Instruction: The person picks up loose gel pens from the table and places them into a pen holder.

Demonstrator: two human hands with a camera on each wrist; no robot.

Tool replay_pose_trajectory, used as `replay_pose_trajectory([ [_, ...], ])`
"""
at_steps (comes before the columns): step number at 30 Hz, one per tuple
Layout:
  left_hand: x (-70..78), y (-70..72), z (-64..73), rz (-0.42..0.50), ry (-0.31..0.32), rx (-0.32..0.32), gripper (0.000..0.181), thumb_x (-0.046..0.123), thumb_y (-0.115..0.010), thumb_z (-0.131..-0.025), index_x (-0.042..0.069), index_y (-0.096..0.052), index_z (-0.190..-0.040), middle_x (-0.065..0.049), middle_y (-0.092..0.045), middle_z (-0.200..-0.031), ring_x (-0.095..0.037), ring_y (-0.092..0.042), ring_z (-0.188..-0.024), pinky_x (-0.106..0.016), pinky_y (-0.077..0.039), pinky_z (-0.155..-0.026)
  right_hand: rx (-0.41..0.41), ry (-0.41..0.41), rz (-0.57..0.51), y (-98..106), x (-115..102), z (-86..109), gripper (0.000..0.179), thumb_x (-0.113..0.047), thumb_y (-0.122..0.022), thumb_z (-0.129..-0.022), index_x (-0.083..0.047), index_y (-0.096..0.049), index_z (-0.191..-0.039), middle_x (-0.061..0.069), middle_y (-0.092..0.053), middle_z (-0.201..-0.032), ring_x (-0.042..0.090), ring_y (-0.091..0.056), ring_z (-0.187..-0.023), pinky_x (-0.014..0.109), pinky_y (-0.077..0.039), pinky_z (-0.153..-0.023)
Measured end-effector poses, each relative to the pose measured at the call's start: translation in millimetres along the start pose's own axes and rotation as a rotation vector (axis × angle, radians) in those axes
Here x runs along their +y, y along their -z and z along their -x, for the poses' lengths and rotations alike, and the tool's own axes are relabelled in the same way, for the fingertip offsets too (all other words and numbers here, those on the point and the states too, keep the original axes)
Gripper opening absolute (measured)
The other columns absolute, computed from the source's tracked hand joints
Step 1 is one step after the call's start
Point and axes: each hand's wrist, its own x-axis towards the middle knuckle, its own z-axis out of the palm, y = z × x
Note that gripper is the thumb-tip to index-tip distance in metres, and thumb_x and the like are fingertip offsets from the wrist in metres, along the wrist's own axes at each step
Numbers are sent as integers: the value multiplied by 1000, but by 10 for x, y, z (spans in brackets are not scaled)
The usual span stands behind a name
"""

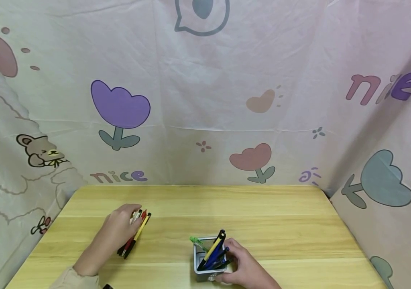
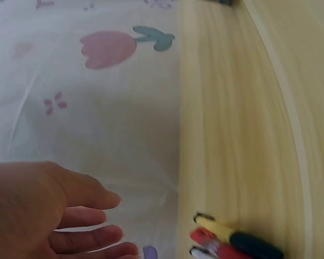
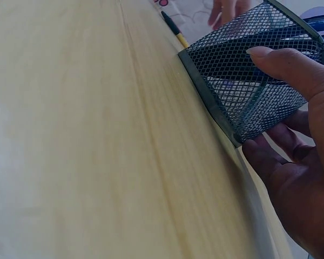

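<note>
A small pile of pens (image 1: 142, 229), with yellow, red and black barrels, lies on the left part of the table. Above it my left hand (image 1: 119, 226) hovers. In the left wrist view, that hand's fingers (image 2: 92, 237) are loosely bent with nothing between them, apart from the pens (image 2: 221, 233). A square mesh pen holder (image 1: 202, 277) stands near the front middle, holding several pens (image 1: 212, 255), among them a green, a yellow and blue ones. My right hand (image 1: 244, 265) grips its right side, the thumb (image 3: 291, 65) lying against the mesh (image 3: 227, 59).
The wooden table (image 1: 281, 224) extends to the right and back. A printed cloth (image 1: 191, 100) hangs behind the table and along both sides. A small dark object (image 1: 108, 286) shows at the bottom edge, beside the left sleeve (image 1: 77, 279).
</note>
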Motion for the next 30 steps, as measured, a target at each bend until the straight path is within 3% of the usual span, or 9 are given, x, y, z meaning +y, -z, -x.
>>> replay_pose_trajectory([
  [5, -162, -34, -15, -23, 56, -51, 41, 5, -74, -88, -12, -65, -124, -33, -68, -118, -10, -59, -57, -22, -48, -45, -10, -21, -29, -3, -7, 2, 57, -28, -88, -82, -27, -63, -134, 3, -56, -135, 8, -56, -120, 13, -45, -103],
  [10, -306, -72, -48, -73, 108, -90, 42, 8, -75, -89, -14, -64, -123, -32, -69, -114, -27, -68, -82, -36, -60, -64, -22, -39, -63, 0, -11, 6, 57, -25, -87, -82, -26, -62, -134, 7, -55, -136, 9, -55, -122, 13, -47, -102],
  [14, -393, -83, -73, -74, 154, -130, 43, 7, -72, -90, -16, -62, -124, -34, -69, -115, -36, -70, -93, -46, -63, -74, -17, -47, -56, 6, 1, 2, 58, -26, -87, -82, -26, -62, -135, 5, -55, -136, 9, -55, -122, 13, -46, -101],
  [17, -445, -92, -85, -60, 170, -151, 43, 6, -71, -89, -16, -61, -125, -35, -69, -117, -29, -67, -81, -38, -60, -66, -9, -48, -34, 11, 13, -3, 58, -28, -88, -82, -28, -62, -135, 3, -56, -136, 9, -55, -122, 13, -45, -102],
  [20, -485, -110, -94, -42, 182, -163, 44, 6, -69, -90, -17, -61, -125, -36, -68, -118, -19, -54, -65, -28, -48, -55, -6, -47, -23, 14, 17, -3, 58, -29, -88, -82, -29, -62, -135, 2, -56, -137, 10, -54, -123, 12, -43, -103],
  [24, -529, -150, -100, -24, 200, -188, 44, 7, -68, -90, -17, -60, -126, -36, -68, -117, -16, -45, -56, -26, -41, -48, -6, -50, -27, 15, 17, -4, 59, -29, -88, -82, -29, -62, -135, 2, -56, -137, 10, -54, -123, 11, -43, -103],
  [30, -591, -210, -137, -61, 197, -222, 42, 9, -69, -90, -16, -62, -124, -32, -70, -112, -19, -52, -68, -32, -49, -60, -14, -36, -54, 8, 18, -6, 58, -27, -87, -83, -27, -62, -135, 5, -55, -137, 10, -54, -123, 12, -46, -103],
])
